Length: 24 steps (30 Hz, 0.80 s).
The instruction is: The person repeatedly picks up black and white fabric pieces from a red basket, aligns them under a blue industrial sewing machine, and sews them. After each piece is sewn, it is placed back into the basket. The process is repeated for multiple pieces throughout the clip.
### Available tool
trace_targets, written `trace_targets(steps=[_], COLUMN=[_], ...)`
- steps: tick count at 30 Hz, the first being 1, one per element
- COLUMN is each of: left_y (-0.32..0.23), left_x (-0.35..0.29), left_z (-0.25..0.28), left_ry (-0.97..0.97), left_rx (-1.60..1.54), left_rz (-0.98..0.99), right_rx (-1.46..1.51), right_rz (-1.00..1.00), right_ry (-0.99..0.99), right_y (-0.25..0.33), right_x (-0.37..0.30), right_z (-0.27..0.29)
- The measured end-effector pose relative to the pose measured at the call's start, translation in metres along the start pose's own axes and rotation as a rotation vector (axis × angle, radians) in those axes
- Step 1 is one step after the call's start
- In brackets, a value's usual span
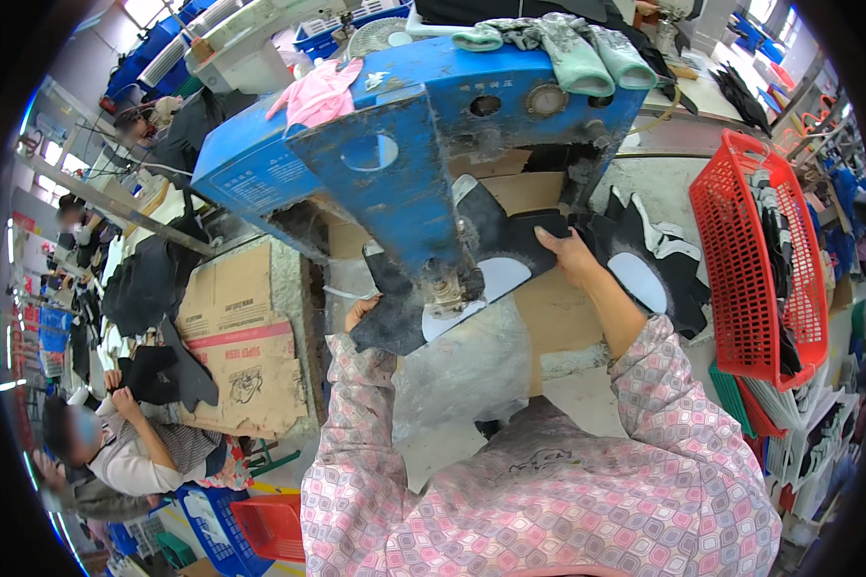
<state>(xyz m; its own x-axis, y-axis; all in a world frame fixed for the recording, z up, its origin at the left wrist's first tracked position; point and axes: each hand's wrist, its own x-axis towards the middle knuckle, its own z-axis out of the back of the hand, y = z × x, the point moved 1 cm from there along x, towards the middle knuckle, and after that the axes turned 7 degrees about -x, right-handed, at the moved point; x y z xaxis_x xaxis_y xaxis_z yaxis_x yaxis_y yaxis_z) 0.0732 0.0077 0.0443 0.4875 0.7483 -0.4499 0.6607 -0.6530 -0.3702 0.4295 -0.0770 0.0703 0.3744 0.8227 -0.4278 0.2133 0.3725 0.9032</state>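
Note:
A flat black cut piece of material (394, 323) with a pale, half-oval patch (503, 279) lies tilted under the head (445, 293) of a worn blue machine (380, 197). My left hand (360, 312) grips its left edge, partly hidden by the piece. At the upper right of the piece, my right hand (570, 256) pinches the edge, thumb on top. The machine head covers part of the patch. Right of my right hand lies a group of similar black pieces (678, 279), with one pale oval patch (637, 281) showing.
A red basket (731, 317) of dark pieces stands at the right. Clear plastic sheeting (452, 380) hangs before me. Cardboard (236, 356) covers a surface at left, where a co-worker (130, 438) handles black pieces. A pink cloth (319, 94) and greenish sleeves (587, 62) lie on the machine.

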Motion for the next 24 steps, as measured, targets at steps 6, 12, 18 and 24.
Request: trace_targets(steps=[6,12,18,24], left_y=[-0.044,-0.023,0.025,0.021], left_x=[-0.057,-0.133,-0.172,-0.257], left_z=[0.027,0.041,0.034,0.029], left_ry=[-0.157,-0.129,-0.192,-0.364], left_rx=[0.241,0.41,0.737,0.705], left_rz=[0.128,0.091,-0.052,-0.094], right_rx=[0.211,0.378,0.916,0.83], right_rz=[0.007,-0.161,-0.483,-0.54], right_ry=[0.35,0.618,0.545,0.555], right_y=[-0.006,-0.025,-0.098,-0.155], right_x=[-0.019,-0.035,-0.083,-0.116], right_z=[-0.048,-0.058,-0.106,-0.155])
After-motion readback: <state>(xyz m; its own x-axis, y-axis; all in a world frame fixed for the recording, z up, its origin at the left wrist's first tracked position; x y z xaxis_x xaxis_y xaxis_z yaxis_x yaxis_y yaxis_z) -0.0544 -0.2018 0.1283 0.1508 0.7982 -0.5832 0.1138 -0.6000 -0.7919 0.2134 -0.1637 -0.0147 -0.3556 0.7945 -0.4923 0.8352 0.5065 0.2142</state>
